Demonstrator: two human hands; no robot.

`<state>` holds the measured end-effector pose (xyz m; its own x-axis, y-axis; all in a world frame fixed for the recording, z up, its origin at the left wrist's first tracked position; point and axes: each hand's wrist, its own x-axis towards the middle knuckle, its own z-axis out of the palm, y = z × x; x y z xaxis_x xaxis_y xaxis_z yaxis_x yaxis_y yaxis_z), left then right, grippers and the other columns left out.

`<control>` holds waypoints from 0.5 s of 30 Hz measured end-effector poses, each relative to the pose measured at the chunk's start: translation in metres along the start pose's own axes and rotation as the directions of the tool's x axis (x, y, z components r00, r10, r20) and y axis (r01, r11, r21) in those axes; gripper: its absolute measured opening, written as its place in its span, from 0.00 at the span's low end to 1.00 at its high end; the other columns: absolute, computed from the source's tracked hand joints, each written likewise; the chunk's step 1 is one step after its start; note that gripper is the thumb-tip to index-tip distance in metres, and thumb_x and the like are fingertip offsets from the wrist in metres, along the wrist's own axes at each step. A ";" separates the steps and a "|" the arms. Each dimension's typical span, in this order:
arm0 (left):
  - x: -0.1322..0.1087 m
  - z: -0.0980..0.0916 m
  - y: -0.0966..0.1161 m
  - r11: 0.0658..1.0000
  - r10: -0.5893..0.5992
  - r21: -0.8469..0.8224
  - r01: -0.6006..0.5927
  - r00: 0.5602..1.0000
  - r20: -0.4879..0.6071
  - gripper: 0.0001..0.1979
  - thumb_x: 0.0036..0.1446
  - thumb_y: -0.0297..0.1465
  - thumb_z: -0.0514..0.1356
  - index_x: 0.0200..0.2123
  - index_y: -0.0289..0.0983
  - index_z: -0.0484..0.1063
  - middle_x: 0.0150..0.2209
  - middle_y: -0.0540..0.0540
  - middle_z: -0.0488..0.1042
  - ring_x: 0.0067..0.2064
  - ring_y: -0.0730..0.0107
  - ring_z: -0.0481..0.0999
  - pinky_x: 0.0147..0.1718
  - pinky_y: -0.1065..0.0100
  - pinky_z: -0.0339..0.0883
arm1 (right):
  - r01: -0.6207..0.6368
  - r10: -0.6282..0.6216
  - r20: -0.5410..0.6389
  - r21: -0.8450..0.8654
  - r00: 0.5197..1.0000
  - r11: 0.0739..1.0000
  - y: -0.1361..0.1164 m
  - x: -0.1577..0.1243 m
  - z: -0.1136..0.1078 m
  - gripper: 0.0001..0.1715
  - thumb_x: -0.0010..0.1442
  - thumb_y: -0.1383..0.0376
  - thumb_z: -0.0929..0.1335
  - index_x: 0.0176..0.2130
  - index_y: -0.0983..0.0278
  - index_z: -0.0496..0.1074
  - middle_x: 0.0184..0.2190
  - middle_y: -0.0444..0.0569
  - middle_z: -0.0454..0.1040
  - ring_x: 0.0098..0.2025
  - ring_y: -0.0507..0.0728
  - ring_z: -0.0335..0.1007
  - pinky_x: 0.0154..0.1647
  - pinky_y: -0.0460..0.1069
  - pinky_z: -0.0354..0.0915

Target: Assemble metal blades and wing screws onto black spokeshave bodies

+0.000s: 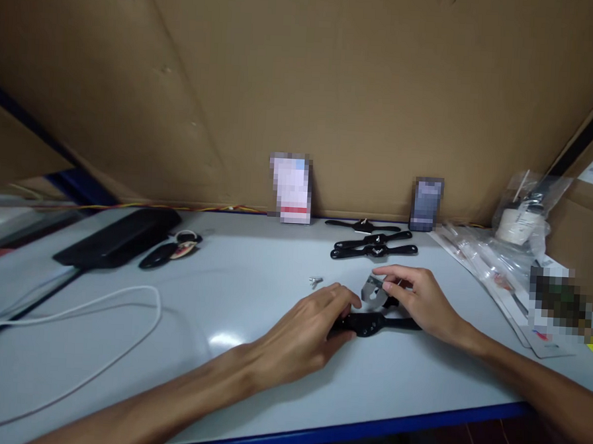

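My left hand (pixel 316 319) is closed around one handle of a black spokeshave body (pixel 370 324) low over the table. Between the thumb and fingers of my right hand (pixel 424 301) is a flat grey metal spokeshave blade (pixel 373 292) with a cut-out, tilted just above the body. A small black part (pixel 390 302) shows beneath my right fingers, partly hidden. To the left of the blade, a few small silver screws (pixel 315 282) lie on the table. Behind my hands rest 3 more black spokeshaves (pixel 374 250), roughly parallel, with silver screws on their middles.
Two phones, one bright (pixel 293 189) and one dark (pixel 425 203), lean against the cardboard wall (pixel 223 99). Clear packaging (pixel 492 278) and a bagged white container (pixel 518 224) occupy the right. A black case (pixel 119 238), keys (pixel 168 250) and white cable (pixel 158 301) lie left.
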<state>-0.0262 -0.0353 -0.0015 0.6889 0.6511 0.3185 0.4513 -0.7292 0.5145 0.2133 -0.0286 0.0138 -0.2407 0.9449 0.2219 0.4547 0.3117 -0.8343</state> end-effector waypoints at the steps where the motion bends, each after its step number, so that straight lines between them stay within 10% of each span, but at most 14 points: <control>1: 0.000 0.000 0.000 1.000 0.006 0.010 -0.007 1.000 0.002 0.15 0.59 0.21 0.62 0.48 0.40 0.67 0.42 0.47 0.74 0.39 0.62 0.74 0.37 0.63 0.69 | -0.014 0.014 0.006 0.011 1.000 1.000 0.001 0.000 0.000 0.15 0.64 0.67 0.68 0.48 0.65 0.81 0.33 0.48 0.81 0.34 0.56 0.74 0.37 0.52 0.67; 15: 0.003 -0.002 0.001 0.926 0.259 0.271 -0.262 0.965 0.048 0.06 0.69 0.26 0.56 0.48 0.38 0.68 0.39 0.45 0.73 0.37 0.61 0.73 0.34 0.63 0.68 | 0.030 -0.027 0.088 -0.023 0.996 0.999 -0.011 -0.001 -0.001 0.13 0.65 0.72 0.67 0.43 0.62 0.81 0.44 0.49 0.84 0.46 0.58 0.79 0.49 0.54 0.70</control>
<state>-0.0250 -0.0337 0.0011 0.8084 0.4294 0.4026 0.3912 -0.9030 0.1777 0.2096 -0.0329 0.0233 -0.3279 0.9234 0.1993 0.4668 0.3418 -0.8157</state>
